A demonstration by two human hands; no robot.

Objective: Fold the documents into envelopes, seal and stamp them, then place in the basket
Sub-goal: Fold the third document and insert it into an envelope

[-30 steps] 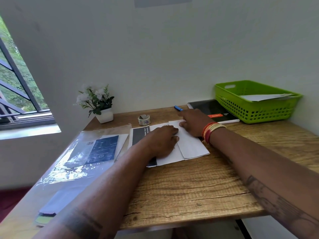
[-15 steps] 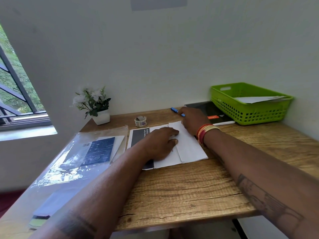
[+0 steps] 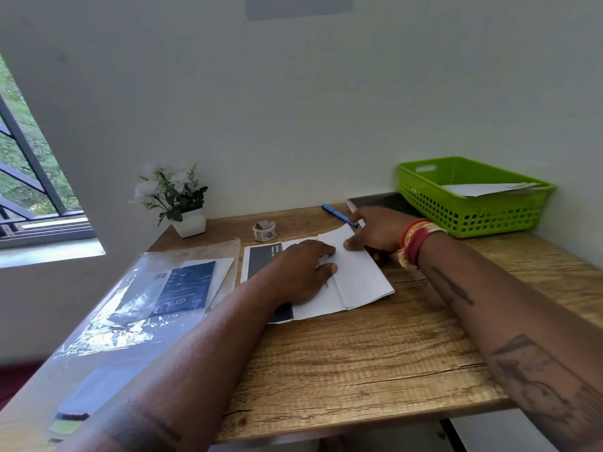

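A white document [image 3: 360, 278] with a dark printed band lies on the wooden desk, its right part folded over to the left. My left hand [image 3: 301, 272] presses flat on the middle of the sheet. My right hand [image 3: 375, 231] pinches the far edge of the folded flap between thumb and fingers. A green plastic basket [image 3: 470, 213] stands at the back right with white papers [image 3: 486, 188] inside. A small roll of stamps [image 3: 264, 230] sits behind the document.
A clear plastic sleeve [image 3: 137, 305] with printed sheets covers the desk's left side. A blue pen [image 3: 337, 214] and a dark notebook [image 3: 378, 200] lie at the back beside the basket. A white potted plant [image 3: 182, 203] stands near the wall. A window is at left.
My right hand has slid slightly back along the fold's far edge and now pinches the flap's corner. The left hand stays pressed on the sheet. The head camera tilted upward a little.
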